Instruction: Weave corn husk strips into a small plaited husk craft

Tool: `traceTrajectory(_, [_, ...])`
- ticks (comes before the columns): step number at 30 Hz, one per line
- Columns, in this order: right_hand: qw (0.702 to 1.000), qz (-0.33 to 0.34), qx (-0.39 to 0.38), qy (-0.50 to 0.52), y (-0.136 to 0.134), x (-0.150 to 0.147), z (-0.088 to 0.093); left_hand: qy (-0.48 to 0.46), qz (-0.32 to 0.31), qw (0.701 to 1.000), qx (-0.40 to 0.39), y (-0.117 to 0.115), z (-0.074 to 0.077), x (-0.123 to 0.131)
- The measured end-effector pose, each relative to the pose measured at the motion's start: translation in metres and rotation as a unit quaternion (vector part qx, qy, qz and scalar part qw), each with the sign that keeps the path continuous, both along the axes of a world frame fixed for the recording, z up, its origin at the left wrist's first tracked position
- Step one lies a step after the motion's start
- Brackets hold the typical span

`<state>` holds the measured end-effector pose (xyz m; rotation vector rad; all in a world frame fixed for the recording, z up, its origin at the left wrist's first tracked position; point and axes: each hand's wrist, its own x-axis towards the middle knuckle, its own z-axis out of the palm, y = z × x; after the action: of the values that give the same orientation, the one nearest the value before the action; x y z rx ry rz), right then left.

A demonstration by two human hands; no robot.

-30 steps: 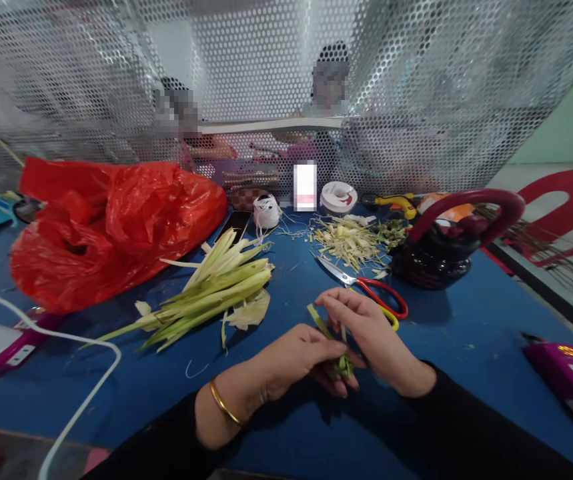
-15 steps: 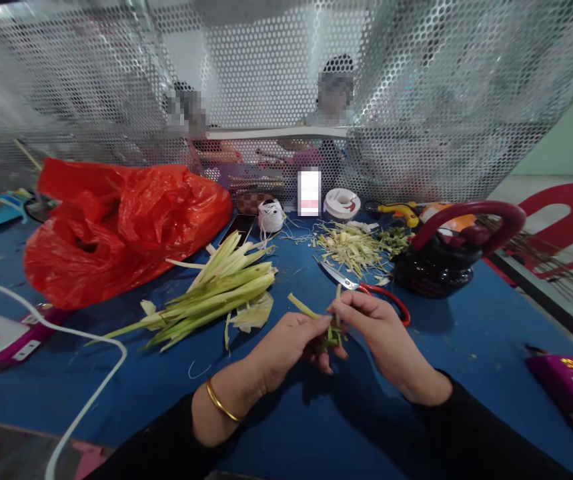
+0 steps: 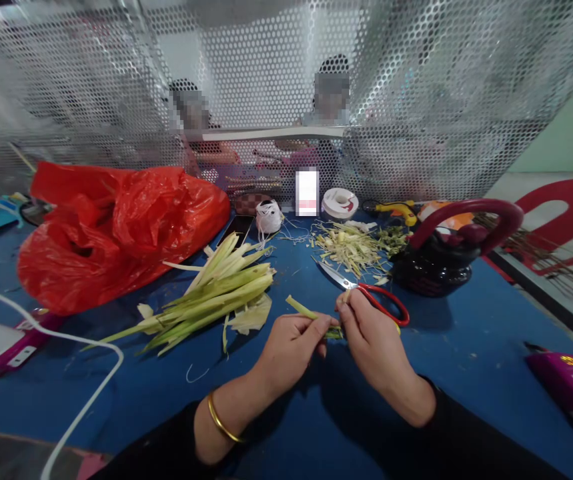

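Observation:
My left hand (image 3: 293, 343), a gold bangle on its wrist, pinches a green leaf strip (image 3: 300, 306) between thumb and fingers; one end points up to the left. Close beside it, my right hand (image 3: 373, 340) is closed, with a small pale piece (image 3: 347, 296) of leaf at its fingertips. Whether that piece still joins the strip I cannot tell. Just behind the right hand lie red-handled scissors (image 3: 401, 308), blades toward the upper left. To the left of my hands rests a bundle of long pale-green leaves (image 3: 216, 297), resembling corn husks.
Leaf scraps (image 3: 349, 248) are heaped behind the scissors. A dark pot-like object with a red handle (image 3: 433, 270) stands at right. A red plastic bag (image 3: 126, 233), white string (image 3: 269, 217), a ribbon spool (image 3: 340, 203) and a lit phone (image 3: 307, 190) occupy the back. A white cable (image 3: 101, 383) crosses the left.
My right hand has turned and drawn slightly away from the left, its fingers folding in with the pale piece. The left hand keeps its pinch on the strip, which now lies flatter.

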<state>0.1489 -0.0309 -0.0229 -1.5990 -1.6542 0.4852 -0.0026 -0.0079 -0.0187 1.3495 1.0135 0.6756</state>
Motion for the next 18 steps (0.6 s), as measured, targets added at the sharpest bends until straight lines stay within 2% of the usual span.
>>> traceTrajectory(2, [1.000, 0.004, 0.007, 0.026, 0.0007, 0.0005, 0.0006, 0.000, 0.015, 1.000, 0.012, -0.0003, 0.0022, -0.0007])
traceTrajectory(6, [0.994, 0.006, 0.021, 0.107, 0.0006, 0.0014, 0.0020, -0.049, 0.029, 0.998, -0.013, 0.0006, 0.0061, -0.0015])
traceTrajectory(11, [0.986, -0.017, 0.060, 0.157, -0.0009, 0.0008, 0.0044, -0.072, 0.057, 0.996, -0.004, 0.0009, 0.0050, -0.0007])
traceTrajectory(14, [0.981, -0.050, 0.093, 0.162, -0.0010, -0.0006, 0.0049, -0.038, 0.070, 0.996, 0.033, 0.0005, 0.0037, -0.0007])
traceTrajectory(18, [0.980, -0.071, 0.100, 0.156, -0.0014, -0.0028, 0.0026, 0.050, 0.090, 0.985, 0.136, 0.0005, 0.0030, -0.0026])
